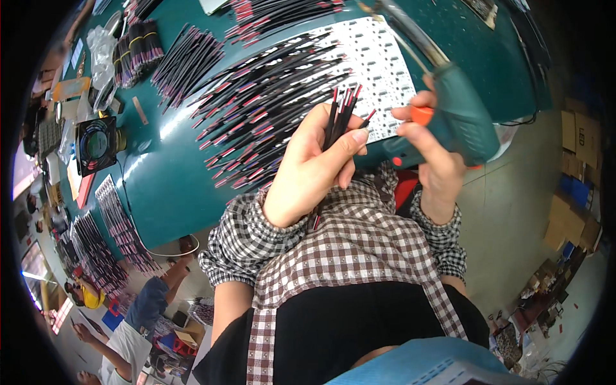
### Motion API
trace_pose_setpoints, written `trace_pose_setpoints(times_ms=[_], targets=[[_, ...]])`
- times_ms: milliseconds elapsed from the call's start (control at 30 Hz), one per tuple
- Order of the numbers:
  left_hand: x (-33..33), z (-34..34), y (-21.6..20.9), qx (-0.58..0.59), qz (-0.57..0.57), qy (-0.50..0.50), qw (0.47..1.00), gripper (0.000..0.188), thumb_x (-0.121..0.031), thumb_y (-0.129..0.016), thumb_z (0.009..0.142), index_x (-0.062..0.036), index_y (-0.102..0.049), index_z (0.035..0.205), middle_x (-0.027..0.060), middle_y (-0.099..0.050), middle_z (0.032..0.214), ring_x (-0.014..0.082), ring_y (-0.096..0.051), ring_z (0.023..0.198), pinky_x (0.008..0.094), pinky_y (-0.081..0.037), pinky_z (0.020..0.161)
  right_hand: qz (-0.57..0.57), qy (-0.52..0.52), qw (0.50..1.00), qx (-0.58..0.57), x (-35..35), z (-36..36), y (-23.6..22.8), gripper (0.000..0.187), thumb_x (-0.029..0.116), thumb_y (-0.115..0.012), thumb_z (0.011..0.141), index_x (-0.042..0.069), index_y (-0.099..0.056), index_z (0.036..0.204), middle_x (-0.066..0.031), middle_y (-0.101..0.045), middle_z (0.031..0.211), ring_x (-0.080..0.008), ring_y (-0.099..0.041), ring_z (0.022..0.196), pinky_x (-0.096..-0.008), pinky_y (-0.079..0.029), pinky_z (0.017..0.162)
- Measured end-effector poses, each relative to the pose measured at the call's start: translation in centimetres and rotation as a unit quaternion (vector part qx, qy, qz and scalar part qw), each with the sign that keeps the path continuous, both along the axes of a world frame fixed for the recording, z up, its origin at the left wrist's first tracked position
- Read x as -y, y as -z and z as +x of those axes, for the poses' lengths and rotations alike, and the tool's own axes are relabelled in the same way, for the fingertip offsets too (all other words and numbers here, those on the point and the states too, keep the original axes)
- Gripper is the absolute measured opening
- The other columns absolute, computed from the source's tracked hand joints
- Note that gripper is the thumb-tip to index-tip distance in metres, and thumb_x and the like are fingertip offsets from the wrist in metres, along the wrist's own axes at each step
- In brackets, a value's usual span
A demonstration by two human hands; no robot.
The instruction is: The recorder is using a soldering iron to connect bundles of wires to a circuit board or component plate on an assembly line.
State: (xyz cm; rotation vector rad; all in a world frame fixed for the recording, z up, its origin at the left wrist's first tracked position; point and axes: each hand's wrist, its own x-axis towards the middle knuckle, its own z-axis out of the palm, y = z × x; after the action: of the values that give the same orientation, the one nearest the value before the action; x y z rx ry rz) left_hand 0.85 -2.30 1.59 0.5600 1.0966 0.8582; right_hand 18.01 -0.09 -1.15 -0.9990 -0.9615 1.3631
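My left hand (311, 168) is closed around a small bundle of black wires with red tips (340, 112), held upright in front of my chest. My right hand (433, 154) grips a teal soldering gun with an orange trigger (459, 115); its metal tip points up and away over a white panel of small circuit boards (378, 61) on the green table (170, 179). Many more black and red wires (256, 109) lie fanned out on the table just beyond my left hand.
Bundled wires (138, 48) and a small black fan (96, 142) sit at the table's far left. More wire rows (109, 231) lie along the left edge. Other people (144, 308) work at lower left. Cardboard boxes (574, 186) stand on the floor at right.
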Motion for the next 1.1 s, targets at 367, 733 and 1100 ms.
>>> trace_pose_setpoints(times_ms=[367, 733, 1100], targets=[[1.4, 3.5, 2.9, -0.1, 0.081, -0.024, 0.991, 0.017, -0.005, -0.061, 0.085, 0.0011, -0.052, 0.098, 0.0025, -0.057, 0.083, 0.0053, -0.054, 0.069, 0.0198, -0.046, 0.061, 0.003, 0.014, 0.999, 0.045, 1.3, 0.0, 2.6, 0.028, -0.006, -0.066, 0.076, -0.001, -0.056, 0.101, -0.0062, -0.059, 0.094, -0.0116, -0.061, 0.079, -0.0241, -0.05, 0.071], [2.3, 4.1, 3.3, -0.018, 0.078, -0.132, 0.988, 0.012, -0.004, -0.057, 0.088, -0.0019, -0.051, 0.097, 0.0009, -0.056, 0.076, 0.0027, -0.047, 0.06, 0.0169, -0.034, 0.049, -0.023, 0.085, 0.996, -0.014, 1.7, -2.4, 1.7, 0.037, -0.008, -0.063, 0.076, -0.003, -0.05, 0.11, -0.0055, -0.055, 0.091, -0.0109, -0.058, 0.079, -0.023, -0.048, 0.07], [1.9, 3.4, 3.3, -0.01, 0.062, -0.138, 0.988, 0.012, -0.006, -0.058, 0.087, -0.0029, -0.052, 0.097, -0.0001, -0.055, 0.07, 0.0013, -0.041, 0.051, 0.0167, -0.03, 0.044, -0.032, 0.083, 0.996, 0.005, 1.7, -3.2, 1.6, 0.029, -0.004, -0.061, 0.08, -0.002, -0.048, 0.105, -0.0055, -0.058, 0.084, -0.0111, -0.058, 0.078, -0.0246, -0.046, 0.075]])
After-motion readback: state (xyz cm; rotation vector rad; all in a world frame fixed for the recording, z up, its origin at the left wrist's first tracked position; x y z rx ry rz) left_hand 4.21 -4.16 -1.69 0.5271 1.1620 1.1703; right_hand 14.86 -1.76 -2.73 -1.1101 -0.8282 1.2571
